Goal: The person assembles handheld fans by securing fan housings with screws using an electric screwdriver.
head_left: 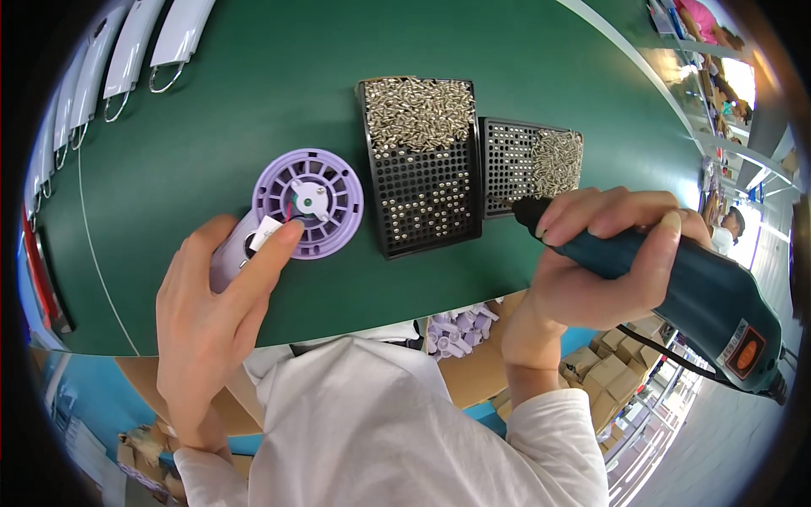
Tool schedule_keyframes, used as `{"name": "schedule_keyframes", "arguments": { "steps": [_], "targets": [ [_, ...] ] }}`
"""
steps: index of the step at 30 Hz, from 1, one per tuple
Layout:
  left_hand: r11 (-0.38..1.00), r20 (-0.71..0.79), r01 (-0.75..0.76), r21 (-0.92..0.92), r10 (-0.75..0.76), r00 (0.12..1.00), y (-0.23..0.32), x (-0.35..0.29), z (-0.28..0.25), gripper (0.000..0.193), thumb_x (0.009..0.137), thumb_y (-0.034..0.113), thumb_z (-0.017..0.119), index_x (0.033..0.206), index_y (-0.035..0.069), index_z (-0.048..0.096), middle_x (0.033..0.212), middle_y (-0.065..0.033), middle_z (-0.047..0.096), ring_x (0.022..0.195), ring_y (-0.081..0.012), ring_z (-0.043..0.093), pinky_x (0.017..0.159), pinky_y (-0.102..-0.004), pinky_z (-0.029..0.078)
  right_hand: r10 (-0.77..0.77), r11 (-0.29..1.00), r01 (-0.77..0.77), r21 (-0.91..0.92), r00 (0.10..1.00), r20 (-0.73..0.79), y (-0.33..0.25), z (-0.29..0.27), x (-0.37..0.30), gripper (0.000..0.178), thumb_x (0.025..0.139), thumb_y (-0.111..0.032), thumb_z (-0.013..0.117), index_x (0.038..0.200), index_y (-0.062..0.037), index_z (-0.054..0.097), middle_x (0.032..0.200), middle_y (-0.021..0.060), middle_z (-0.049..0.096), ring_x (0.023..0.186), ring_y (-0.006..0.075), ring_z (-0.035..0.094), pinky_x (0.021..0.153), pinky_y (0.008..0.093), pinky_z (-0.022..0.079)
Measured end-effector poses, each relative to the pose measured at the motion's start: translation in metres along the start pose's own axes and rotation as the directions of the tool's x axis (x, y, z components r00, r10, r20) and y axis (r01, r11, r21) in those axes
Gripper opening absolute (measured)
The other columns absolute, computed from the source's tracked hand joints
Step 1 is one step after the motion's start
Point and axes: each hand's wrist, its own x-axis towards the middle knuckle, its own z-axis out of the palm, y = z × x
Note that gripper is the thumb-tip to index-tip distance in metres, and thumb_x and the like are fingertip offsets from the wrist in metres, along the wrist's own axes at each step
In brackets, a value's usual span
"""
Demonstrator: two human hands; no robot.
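My left hand (207, 304) is closed around the handle of a lilac handheld fan housing (331, 221), its thumb by a small white tag (265, 232). The round head lies face up on the table, showing a white motor hub (309, 201) with red and dark wires. My right hand (604, 253) grips a dark teal electric screwdriver (718, 291), held sideways with its nose pointing left. Its bit is over or at the near edge of the small black screw tray (484, 165); contact cannot be made out. Beside that, a larger black tray (369, 160) holds many loose silvery screws.
Several glossy white pieces with wire loops (131, 55) line the green table (245, 93) at upper left. A red object (42, 270) stands at the left rim. Below the front edge, a carton holds lilac parts (460, 329). Cardboard boxes (608, 380) and people (731, 224) appear at right.
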Motion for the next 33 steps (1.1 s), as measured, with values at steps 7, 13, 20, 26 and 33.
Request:
{"name": "schedule_keyframes", "arguments": {
  "steps": [7, 13, 20, 26, 33],
  "targets": [
    [0.996, 0.027, -0.061, 0.069, 0.059, 0.998, 0.002, -0.007, 0.000, 0.057, 0.059, 0.004, 0.068, 0.111, 0.028, 0.069, 0.098, -0.0098, 0.055, 0.070, -0.0214, 0.054, 0.058, -0.0308, 0.047, -0.048, 0.996, 0.056, 0.068, 0.992, -0.116, -0.017, 0.000, 0.002, 0.016, 0.096, -0.023, 0.036, 0.100, -0.0082, 0.040, 0.064, 0.0098, 0.044, 0.034, 0.0212, 0.042, 0.033, 0.0367, 0.042],
    [0.983, 0.032, -0.170, 0.071, 0.168, 0.985, -0.004, -0.016, 0.007, 0.061, 0.064, 0.006, 0.061, 0.120, 0.030, 0.063, 0.098, -0.0140, 0.054, 0.068, -0.0224, 0.051, 0.059, -0.0284, 0.046, -0.144, 0.962, 0.122, 0.245, 0.987, 0.072, -0.042, 0.036, -0.003, 0.030, 0.090, -0.030, 0.045, 0.098, -0.0010, 0.048, 0.070, 0.0057, 0.041, 0.037, 0.0148, 0.035, 0.034, 0.0292, 0.029],
    [0.996, 0.102, -0.089, 0.010, 0.087, 0.991, -0.001, -0.017, -0.002, 0.058, 0.062, 0.004, 0.063, 0.115, 0.028, 0.066, 0.100, -0.0134, 0.054, 0.071, -0.0239, 0.053, 0.062, -0.0313, 0.047, -0.079, 0.988, 0.024, 0.150, 0.925, 0.371, -0.054, 0.065, -0.006, 0.032, 0.091, -0.030, 0.046, 0.101, 0.0007, 0.046, 0.069, 0.0072, 0.040, 0.037, 0.0175, 0.036, 0.034, 0.0313, 0.031],
    [0.995, 0.097, -0.101, -0.005, 0.101, 0.990, -0.003, -0.017, -0.005, 0.061, 0.063, 0.003, 0.062, 0.118, 0.030, 0.064, 0.099, -0.0133, 0.053, 0.073, -0.0228, 0.053, 0.063, -0.0303, 0.047, -0.119, 0.974, 0.040, 0.224, 0.930, 0.348, -0.041, 0.073, -0.009, 0.032, 0.091, -0.030, 0.045, 0.104, -0.0009, 0.046, 0.068, 0.0088, 0.041, 0.037, 0.0193, 0.037, 0.034, 0.0337, 0.032],
    [0.994, 0.052, -0.108, -0.010, 0.108, 0.993, -0.005, -0.020, -0.001, 0.060, 0.064, 0.007, 0.062, 0.120, 0.030, 0.062, 0.097, -0.0112, 0.052, 0.070, -0.0201, 0.051, 0.061, -0.0287, 0.046, -0.101, 0.995, 0.099, 0.023, 0.928, 0.360, -0.019, 0.092, -0.020, 0.022, 0.094, -0.024, 0.034, 0.104, -0.0076, 0.044, 0.066, 0.0094, 0.042, 0.033, 0.0188, 0.037, 0.030, 0.0331, 0.037]
  ]
}}
